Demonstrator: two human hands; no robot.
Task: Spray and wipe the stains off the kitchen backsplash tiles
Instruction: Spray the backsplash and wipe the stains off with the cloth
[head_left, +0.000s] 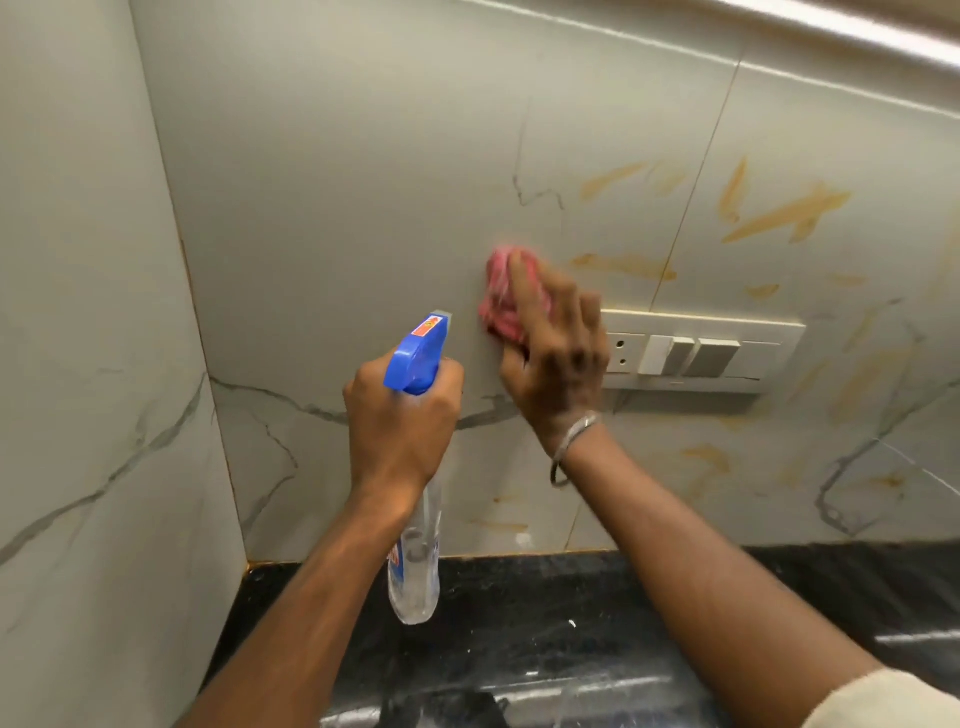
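Right grip (550, 343) clamps pink cloth (501, 301) flat against backsplash tiles (363, 208), beside switch plate (701, 351). Left grip (400, 415) closed round spray bottle (415, 519), nozzle tileward, ready over counter (571, 623). Orange stains (784, 213) remain rightward.

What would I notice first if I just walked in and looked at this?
Probably the orange-yellow smeared stains on the pale marble-look wall tiles, up right above the cream switch panel. Next, the right hand pressing a pink cloth to the wall, beside the left hand holding a clear blue-topped spray bottle.
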